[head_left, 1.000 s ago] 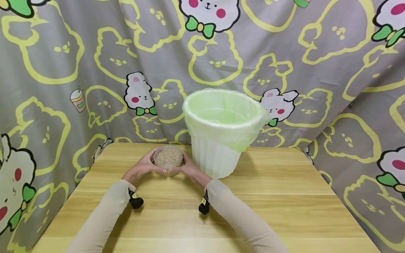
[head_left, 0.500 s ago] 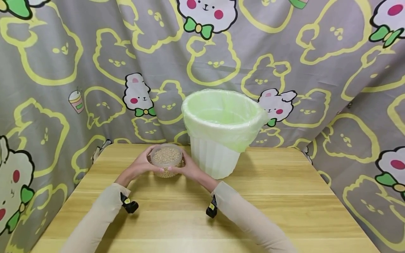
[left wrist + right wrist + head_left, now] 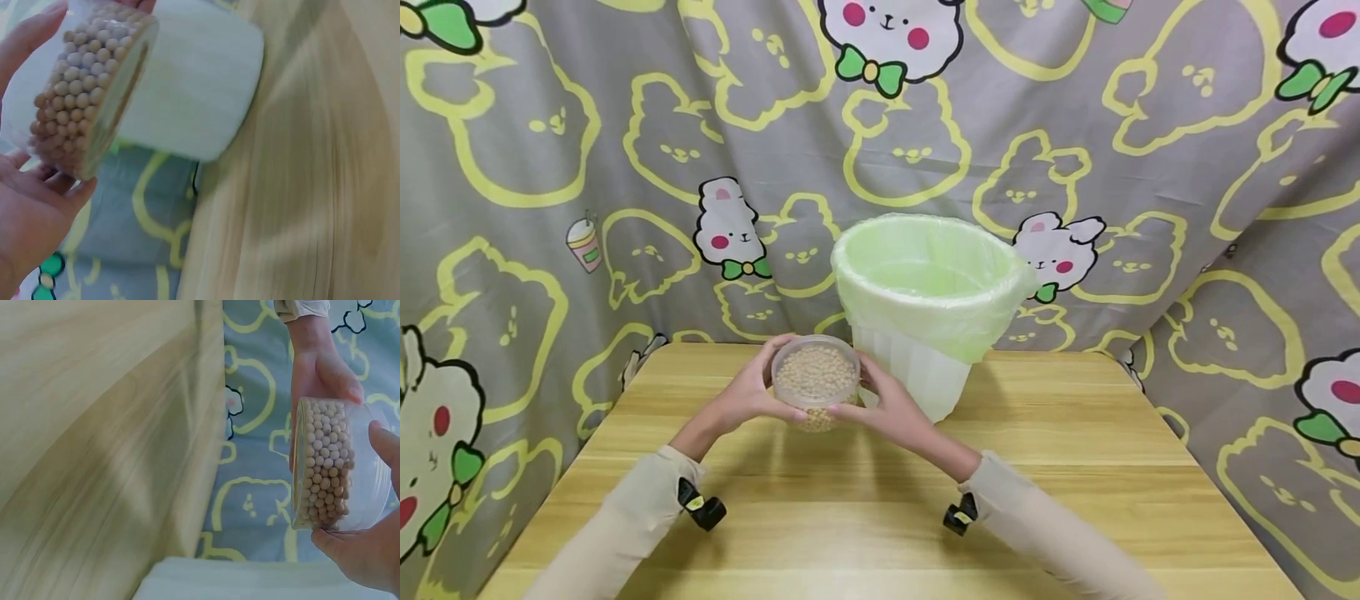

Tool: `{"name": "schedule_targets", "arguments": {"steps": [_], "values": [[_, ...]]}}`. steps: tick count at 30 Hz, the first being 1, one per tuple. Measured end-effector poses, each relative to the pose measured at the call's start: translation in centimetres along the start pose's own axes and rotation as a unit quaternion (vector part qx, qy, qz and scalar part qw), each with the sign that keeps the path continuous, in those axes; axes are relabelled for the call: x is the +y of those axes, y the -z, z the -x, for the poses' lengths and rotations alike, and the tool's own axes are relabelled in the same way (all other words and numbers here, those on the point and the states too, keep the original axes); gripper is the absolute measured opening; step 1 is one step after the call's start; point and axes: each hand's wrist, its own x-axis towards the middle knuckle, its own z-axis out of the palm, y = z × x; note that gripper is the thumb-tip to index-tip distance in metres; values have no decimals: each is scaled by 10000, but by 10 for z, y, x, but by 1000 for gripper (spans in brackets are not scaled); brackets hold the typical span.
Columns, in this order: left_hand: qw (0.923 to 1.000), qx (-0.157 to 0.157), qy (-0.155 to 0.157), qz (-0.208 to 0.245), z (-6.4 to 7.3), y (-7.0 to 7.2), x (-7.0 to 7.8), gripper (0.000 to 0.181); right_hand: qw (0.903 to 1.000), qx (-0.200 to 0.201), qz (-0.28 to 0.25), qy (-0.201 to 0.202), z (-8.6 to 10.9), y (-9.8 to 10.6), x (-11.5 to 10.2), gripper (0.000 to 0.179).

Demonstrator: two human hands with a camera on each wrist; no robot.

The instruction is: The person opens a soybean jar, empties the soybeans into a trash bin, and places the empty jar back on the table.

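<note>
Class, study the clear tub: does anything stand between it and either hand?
Nothing visible does: the left hand and the right hand grip the clear tub directly from opposite sides. The lined bin stands beyond them, not between.

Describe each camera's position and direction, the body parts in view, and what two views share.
Head: head-worn, facing forward and down at tub and bin; left hand, right hand, sleeves show.
Left wrist: worn there, facing the tub; left hand, right fingertips show.
Right wrist: worn there, facing the tub; both hands, one sleeve show.
Both wrist views share tub, table, curtain.
</note>
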Motion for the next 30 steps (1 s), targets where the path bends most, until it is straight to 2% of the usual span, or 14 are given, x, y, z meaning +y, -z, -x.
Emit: {"name": "schedule_targets", "arguments": {"steps": [6, 12, 15, 20, 26, 30], "values": [[9991, -109, -354, 226, -4, -28, 13, 113, 9991, 196, 155, 336, 26, 23, -5, 85], [9970, -258, -612, 401, -8, -57, 20, 113, 9996, 59, 236, 126, 43, 46, -4, 102], [9958, -428, -628, 509, -10, -71, 21, 112, 9999, -34, 89, 99, 49, 54, 0, 106], [9931, -723, -383, 842, -12, -94, 17, 113, 9995, 103, -256, 144, 58, 61, 9, 104], [9956, -477, -286, 750, -13, -113, 11, 127, 9991, 144, -342, 224, 62, 65, 13, 104], [9976, -186, -402, 527, -13, -120, 10, 125, 9998, 48, -146, 138, 64, 68, 10, 105]]}}
